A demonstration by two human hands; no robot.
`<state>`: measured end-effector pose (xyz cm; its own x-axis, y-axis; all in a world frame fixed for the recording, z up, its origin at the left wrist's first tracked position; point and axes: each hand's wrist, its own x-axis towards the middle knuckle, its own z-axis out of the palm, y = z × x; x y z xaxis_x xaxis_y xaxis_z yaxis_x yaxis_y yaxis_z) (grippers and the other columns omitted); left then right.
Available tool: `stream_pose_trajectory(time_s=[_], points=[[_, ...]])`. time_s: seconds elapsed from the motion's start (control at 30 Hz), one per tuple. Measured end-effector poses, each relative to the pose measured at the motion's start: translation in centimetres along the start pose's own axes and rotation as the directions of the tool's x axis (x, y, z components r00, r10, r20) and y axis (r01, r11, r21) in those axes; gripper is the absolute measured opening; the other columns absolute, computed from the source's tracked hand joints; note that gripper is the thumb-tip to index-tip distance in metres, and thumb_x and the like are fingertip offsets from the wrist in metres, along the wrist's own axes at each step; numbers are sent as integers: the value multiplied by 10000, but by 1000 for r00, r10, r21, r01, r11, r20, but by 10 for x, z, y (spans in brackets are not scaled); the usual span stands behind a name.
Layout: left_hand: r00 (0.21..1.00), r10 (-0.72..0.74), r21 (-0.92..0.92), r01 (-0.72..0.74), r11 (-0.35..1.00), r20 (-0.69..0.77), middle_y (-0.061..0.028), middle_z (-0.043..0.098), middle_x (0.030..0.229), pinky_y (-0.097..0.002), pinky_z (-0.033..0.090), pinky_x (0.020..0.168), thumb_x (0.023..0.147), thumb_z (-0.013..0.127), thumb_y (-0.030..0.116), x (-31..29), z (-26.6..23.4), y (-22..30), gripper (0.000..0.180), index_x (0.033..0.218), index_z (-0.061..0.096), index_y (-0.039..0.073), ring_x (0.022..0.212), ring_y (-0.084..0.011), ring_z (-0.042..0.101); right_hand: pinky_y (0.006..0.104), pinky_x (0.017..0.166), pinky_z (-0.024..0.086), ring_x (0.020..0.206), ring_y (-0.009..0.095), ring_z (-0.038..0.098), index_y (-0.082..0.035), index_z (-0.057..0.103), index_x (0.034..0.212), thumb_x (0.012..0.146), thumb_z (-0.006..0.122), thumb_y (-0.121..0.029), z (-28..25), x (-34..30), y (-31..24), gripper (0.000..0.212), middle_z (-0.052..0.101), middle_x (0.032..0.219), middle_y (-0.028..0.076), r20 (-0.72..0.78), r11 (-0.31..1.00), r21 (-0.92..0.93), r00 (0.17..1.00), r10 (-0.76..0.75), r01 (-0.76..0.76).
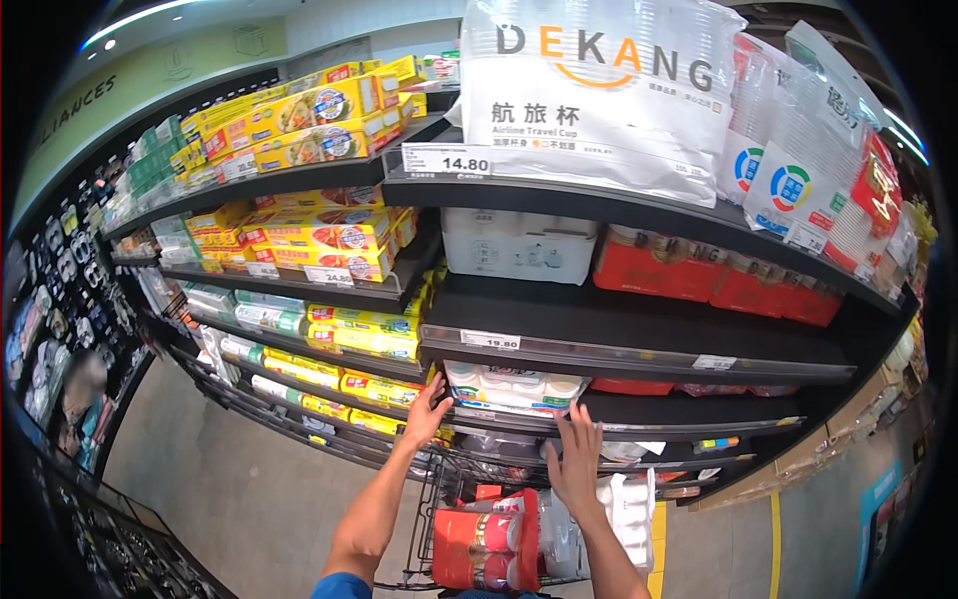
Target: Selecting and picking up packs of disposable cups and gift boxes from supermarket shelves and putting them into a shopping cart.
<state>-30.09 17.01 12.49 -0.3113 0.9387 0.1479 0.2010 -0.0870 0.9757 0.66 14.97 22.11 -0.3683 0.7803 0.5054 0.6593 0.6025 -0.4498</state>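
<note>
A plastic-wrapped white pack [514, 387], with round shapes showing through, sits on a lower shelf between my hands. My left hand [427, 411] is raised at its left end, fingers apart. At its right end is my right hand [576, 451], fingers spread and pointing up. Neither hand is wrapped round the pack, and I cannot tell whether the fingertips touch it. Below my hands stands a black wire shopping cart [424, 499]. It carries a red pack [479, 547], a clear plastic pack [561, 539] and a white pack [629, 509] at its right side.
Dark shelf boards [639, 349] run across in front of me. Above are a large white cup bag [599, 110], a white-blue pack [519, 245] and red packs [709, 275]. Yellow boxes [319, 115] fill the left shelves. Yellow lines [775, 544] mark the floor at right.
</note>
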Motion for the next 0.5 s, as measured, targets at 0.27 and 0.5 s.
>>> stream_pose_trajectory(time_s=[0.27, 0.5], points=[[975, 100, 104, -80, 991, -201, -49, 543, 985, -302, 446, 782, 783, 658, 26, -128, 45, -17, 394, 1163, 566, 77, 911, -179, 527, 452, 1068, 292, 1220, 369, 425, -52, 531, 1230, 833, 617, -143, 72, -145, 30, 417, 490, 1286, 196, 318, 893, 363, 936, 148, -264], [993, 21, 440, -72, 895, 119, -202, 461, 1321, -446, 350, 1026, 868, 603, 287, -241, 104, -111, 475, 1263, 505, 42, 1240, -360, 430, 527, 1047, 288, 1251, 455, 291, -44, 517, 1246, 753, 714, -242, 104, -184, 22, 567, 286, 1423, 206, 419, 955, 288, 889, -184, 62]])
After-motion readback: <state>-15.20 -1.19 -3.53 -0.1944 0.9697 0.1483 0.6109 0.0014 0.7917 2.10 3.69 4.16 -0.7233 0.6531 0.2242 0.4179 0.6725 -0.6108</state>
